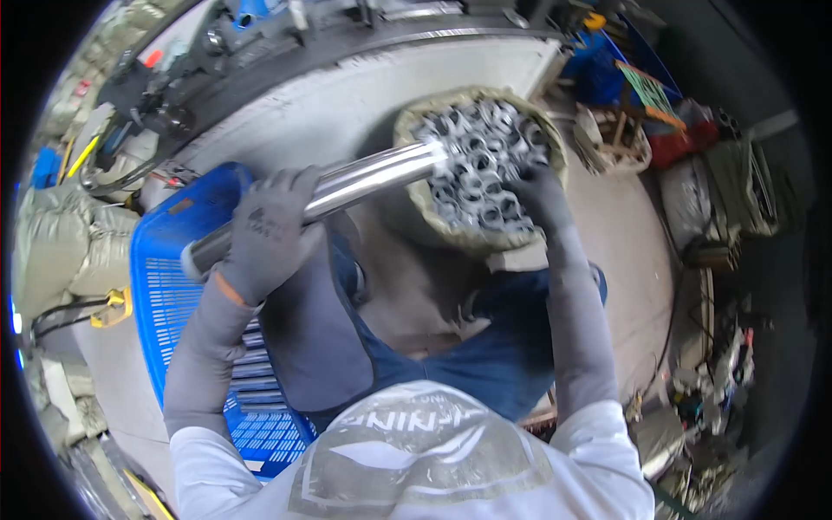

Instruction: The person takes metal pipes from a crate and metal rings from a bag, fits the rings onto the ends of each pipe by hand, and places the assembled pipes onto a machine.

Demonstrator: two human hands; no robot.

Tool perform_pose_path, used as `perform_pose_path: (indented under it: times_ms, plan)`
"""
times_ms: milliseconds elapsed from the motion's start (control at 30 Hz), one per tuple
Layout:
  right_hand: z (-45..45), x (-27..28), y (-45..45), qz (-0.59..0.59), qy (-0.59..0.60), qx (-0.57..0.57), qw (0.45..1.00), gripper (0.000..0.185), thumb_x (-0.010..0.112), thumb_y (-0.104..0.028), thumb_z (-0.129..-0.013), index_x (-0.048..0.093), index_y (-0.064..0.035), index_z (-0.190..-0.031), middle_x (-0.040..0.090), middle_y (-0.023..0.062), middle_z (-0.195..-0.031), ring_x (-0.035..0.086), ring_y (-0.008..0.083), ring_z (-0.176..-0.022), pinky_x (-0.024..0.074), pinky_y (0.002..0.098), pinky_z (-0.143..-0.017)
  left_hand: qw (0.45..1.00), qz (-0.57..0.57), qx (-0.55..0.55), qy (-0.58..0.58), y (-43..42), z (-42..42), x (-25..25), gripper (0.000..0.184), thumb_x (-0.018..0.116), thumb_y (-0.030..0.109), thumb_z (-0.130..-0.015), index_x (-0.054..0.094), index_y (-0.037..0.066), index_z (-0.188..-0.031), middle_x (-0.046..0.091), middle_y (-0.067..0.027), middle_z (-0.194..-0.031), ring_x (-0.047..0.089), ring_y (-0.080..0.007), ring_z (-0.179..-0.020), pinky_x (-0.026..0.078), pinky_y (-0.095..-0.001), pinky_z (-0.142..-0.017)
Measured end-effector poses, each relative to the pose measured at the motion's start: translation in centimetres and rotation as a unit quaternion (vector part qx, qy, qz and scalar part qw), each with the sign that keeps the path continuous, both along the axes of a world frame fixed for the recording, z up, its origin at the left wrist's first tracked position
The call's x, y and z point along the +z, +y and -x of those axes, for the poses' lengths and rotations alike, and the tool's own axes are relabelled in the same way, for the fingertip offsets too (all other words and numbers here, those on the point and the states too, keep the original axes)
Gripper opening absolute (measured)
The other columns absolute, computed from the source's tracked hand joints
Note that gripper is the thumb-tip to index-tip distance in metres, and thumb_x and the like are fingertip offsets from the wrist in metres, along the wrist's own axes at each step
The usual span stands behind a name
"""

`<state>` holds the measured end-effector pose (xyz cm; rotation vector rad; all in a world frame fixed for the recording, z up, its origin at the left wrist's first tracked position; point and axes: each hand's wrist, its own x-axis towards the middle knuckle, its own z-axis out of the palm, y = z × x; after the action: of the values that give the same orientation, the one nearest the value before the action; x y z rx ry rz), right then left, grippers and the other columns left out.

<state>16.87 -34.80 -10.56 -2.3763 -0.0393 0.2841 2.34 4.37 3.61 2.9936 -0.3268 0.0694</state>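
the sack (412,204) of metal rings (485,160) stood open and full in front of the person. the left hand (270,230), in a grey glove, was to the left of the sack, wrapped firmly around a shiny metal tube (373,180); the tube slanted, its far end over the near-left part of the sack's mouth, though whether it touched the rings could not be told. the right hand (536,192), gloved too, was at the sack's right side, fingers down among the rings; i could not tell whether it gripped one. well to the left of the sack sat a blue basket (146,290), with more tubes (256,373) lying in it. the person's blue trousers (511,334) showed on the sack's near side.
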Motion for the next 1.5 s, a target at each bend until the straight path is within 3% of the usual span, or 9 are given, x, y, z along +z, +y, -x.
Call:
perform_pose_path:
  times_ms: [267, 433, 600, 767, 900, 1100, 1200, 1467, 1500]
  plan:
    - [2.9, 4.3, 3.6, -0.394, 0.027, -0.018, 0.918, 0.072, 0.078, -0.001, -0.088, 0.044, 0.0056, -0.152, 0.062, 0.0157, -0.138, 0.061, 0.0185, -0.124, 0.0508, 0.0295, -0.102, 0.930, -0.096, -0.016, -0.355, 0.7, -19.7, 3.8, 0.060, 0.072, 0.021, -0.085, 0.054, 0.014, -0.142, 0.064, -0.0135, -0.132, 0.061, -0.0342, -0.119, 0.047, -0.0476, -0.104]
    - [3.2, 2.2, 4.4, -0.395, -0.032, 0.010, 0.918, 0.062, 0.076, -0.005, -0.086, 0.058, -0.0041, -0.146, 0.061, 0.0139, -0.142, 0.058, 0.0188, -0.127, 0.0463, 0.0313, -0.107, 0.919, -0.209, 0.086, -0.323, 2.8, -33.5, 4.8, 0.067, 0.083, 0.037, -0.080, 0.056, 0.007, -0.134, 0.058, -0.0191, -0.141, 0.056, -0.0321, -0.133, 0.044, -0.0447, -0.112]
    - [3.7, 2.3, 4.0, -0.339, -0.107, 0.042, 0.934, 0.050, 0.079, -0.004, -0.084, 0.067, -0.0051, -0.133, 0.069, 0.0028, -0.117, 0.062, 0.0133, -0.111, 0.0478, 0.0266, -0.099, 0.943, -0.192, 0.081, -0.258, 5.2, -39.0, 4.0, 0.068, 0.073, 0.022, -0.085, 0.049, 0.012, -0.148, 0.059, -0.0189, -0.144, 0.057, -0.0365, -0.133, 0.045, -0.0456, -0.113]
    - [3.3, 4.5, 3.9, -0.472, 0.048, -0.015, 0.880, 0.057, 0.070, 0.008, -0.085, 0.058, 0.0023, -0.141, 0.065, 0.0075, -0.127, 0.064, 0.0119, -0.105, 0.0539, 0.0250, -0.088, 0.964, -0.204, 0.100, -0.136, 5.5, -39.4, 2.3, 0.075, 0.073, 0.021, -0.086, 0.042, 0.010, -0.153, 0.048, -0.0189, -0.154, 0.046, -0.0372, -0.143, 0.041, -0.0488, -0.115]
    - [2.7, 4.6, 4.4, -0.432, -0.001, -0.002, 0.902, 0.056, 0.071, 0.000, -0.087, 0.057, 0.0024, -0.142, 0.065, 0.0075, -0.128, 0.064, 0.0134, -0.107, 0.0538, 0.0275, -0.093, 0.932, -0.175, 0.009, -0.317, 4.3, -32.0, 0.3, 0.072, 0.070, 0.024, -0.091, 0.040, 0.009, -0.154, 0.058, -0.0190, -0.142, 0.055, -0.0390, -0.133, 0.044, -0.0484, -0.111]
    - [2.4, 1.2, 2.2, -0.472, 0.014, 0.033, 0.881, 0.055, 0.060, -0.029, -0.102, 0.051, 0.0005, -0.148, 0.062, 0.0131, -0.135, 0.064, 0.0170, -0.108, 0.0538, 0.0296, -0.093, 0.948, 0.033, -0.048, -0.312, 11.2, -9.7, -4.0, 0.041, 0.069, 0.023, -0.090, 0.064, 0.009, -0.128, 0.071, -0.0148, -0.110, 0.065, -0.0369, -0.106, 0.053, -0.0475, -0.093]
    - [2.5, 0.9, 1.9, -0.619, 0.105, -0.021, 0.778, 0.058, 0.060, -0.019, -0.103, 0.039, 0.0011, -0.153, 0.059, 0.0140, -0.143, 0.065, 0.0209, -0.116, 0.0533, 0.0344, -0.100, 0.961, 0.025, 0.177, -0.209, 20.3, 1.6, -12.5, 0.041, 0.069, 0.023, -0.090, 0.064, 0.008, -0.128, 0.070, -0.0154, -0.109, 0.064, -0.0375, -0.104, 0.052, -0.0486, -0.094]
    - [0.4, -2.3, 1.6, -0.213, -0.114, 0.111, 0.964, 0.056, 0.065, 0.005, -0.093, 0.044, 0.0033, -0.145, 0.064, 0.0163, -0.136, 0.062, 0.0218, -0.124, 0.0513, 0.0351, -0.105, 0.883, -0.127, 0.312, 0.327, 26.7, 26.9, -35.6, 0.030, 0.059, 0.019, -0.094, 0.069, 0.008, -0.119, 0.073, -0.0148, -0.118, 0.070, -0.0322, -0.110, 0.054, -0.0451, -0.095]
    - [0.8, -2.2, 2.1, -0.318, -0.025, 0.065, 0.946, 0.056, 0.067, 0.006, -0.091, 0.047, 0.0026, -0.144, 0.064, 0.0154, -0.136, 0.062, 0.0204, -0.123, 0.0523, 0.0340, -0.103, 0.884, -0.118, 0.310, 0.330, 25.9, 27.3, -36.4, 0.030, 0.059, 0.019, -0.094, 0.069, 0.008, -0.119, 0.073, -0.0148, -0.118, 0.070, -0.0322, -0.110, 0.054, -0.0451, -0.095]
